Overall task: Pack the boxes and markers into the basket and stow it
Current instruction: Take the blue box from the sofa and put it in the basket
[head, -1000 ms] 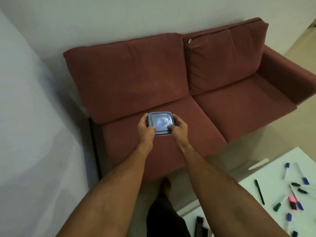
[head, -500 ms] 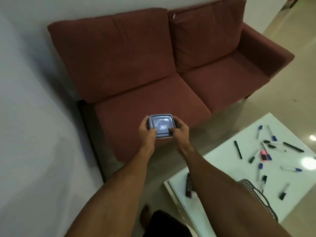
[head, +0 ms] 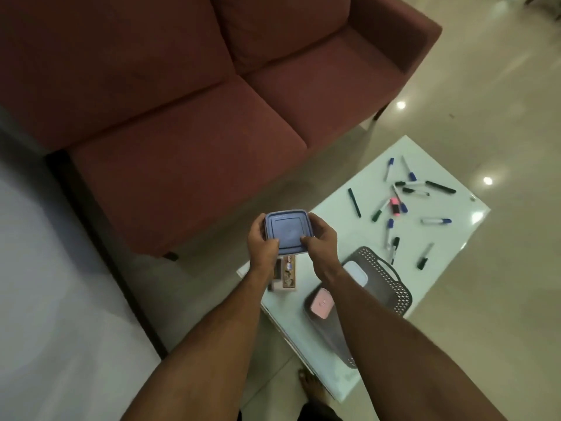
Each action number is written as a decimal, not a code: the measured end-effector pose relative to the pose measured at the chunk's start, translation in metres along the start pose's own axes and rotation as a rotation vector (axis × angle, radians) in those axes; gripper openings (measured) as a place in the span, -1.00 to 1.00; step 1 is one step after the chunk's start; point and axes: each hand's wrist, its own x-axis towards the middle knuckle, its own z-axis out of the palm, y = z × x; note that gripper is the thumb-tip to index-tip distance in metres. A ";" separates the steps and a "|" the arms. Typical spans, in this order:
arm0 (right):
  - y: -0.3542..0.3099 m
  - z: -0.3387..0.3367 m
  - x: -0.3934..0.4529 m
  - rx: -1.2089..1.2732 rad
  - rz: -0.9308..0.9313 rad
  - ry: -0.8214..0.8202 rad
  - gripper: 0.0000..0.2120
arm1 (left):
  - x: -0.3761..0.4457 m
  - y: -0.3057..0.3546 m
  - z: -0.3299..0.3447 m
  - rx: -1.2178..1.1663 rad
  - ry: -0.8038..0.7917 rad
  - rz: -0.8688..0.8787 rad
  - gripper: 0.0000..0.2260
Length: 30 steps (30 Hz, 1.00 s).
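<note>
I hold a square blue-lidded box (head: 287, 233) in the air between the sofa and the white table. My left hand (head: 261, 242) grips its left side and my right hand (head: 321, 242) its right side. A grey perforated basket (head: 387, 284) stands on the white table (head: 349, 189), partly hidden by my right forearm. A pink-lidded box (head: 321, 304) and a white-lidded box (head: 358, 272) lie inside it. A small printed carton (head: 287, 273) lies on the table just below the held box. Several markers (head: 403, 205) are scattered over the table's far half.
A dark red two-seat sofa (head: 188, 123) fills the upper left, its front edge close to the table. A pale wall (head: 45, 299) runs along the left. Glossy beige floor (head: 501, 101) surrounds the table. My bare foot (head: 308, 387) stands beside the table's near corner.
Both hands have carried the blue-lidded box off the sofa seat and back toward the table. My view has swung down and right, bringing the table, basket and markers into sight.
</note>
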 end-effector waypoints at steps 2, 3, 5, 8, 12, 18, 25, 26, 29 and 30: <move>0.012 -0.033 -0.005 -0.030 0.007 -0.016 -0.46 | -0.020 -0.024 0.026 -0.007 0.016 -0.022 -0.30; 0.020 -0.049 -0.006 -0.046 0.016 -0.020 -0.44 | -0.030 -0.035 0.037 -0.006 0.025 -0.034 -0.28; 0.034 -0.084 -0.009 -0.065 0.033 -0.042 -0.40 | -0.052 -0.063 0.062 0.015 0.053 -0.034 -0.26; 0.057 -0.135 -0.017 -0.099 0.037 -0.119 -0.39 | -0.083 -0.109 0.097 0.025 0.105 -0.007 -0.22; 0.093 -0.186 -0.035 -0.173 0.063 -0.131 -0.34 | -0.124 -0.173 0.131 0.066 0.182 -0.059 -0.27; 0.164 -0.238 -0.053 -0.242 0.138 -0.183 -0.34 | -0.175 -0.227 0.169 0.155 0.277 -0.065 -0.27; 0.255 -0.263 -0.045 -0.296 0.177 -0.233 -0.30 | -0.177 -0.311 0.189 0.276 0.326 -0.050 -0.26; 0.262 -0.262 -0.041 -0.296 0.174 -0.242 -0.30 | -0.173 -0.318 0.192 0.279 0.324 -0.050 -0.24; 0.278 -0.257 -0.030 -0.314 0.158 -0.258 -0.33 | -0.163 -0.335 0.194 0.305 0.333 -0.077 -0.24; 0.282 -0.254 -0.029 -0.330 0.152 -0.269 -0.33 | -0.159 -0.343 0.193 0.320 0.344 -0.090 -0.24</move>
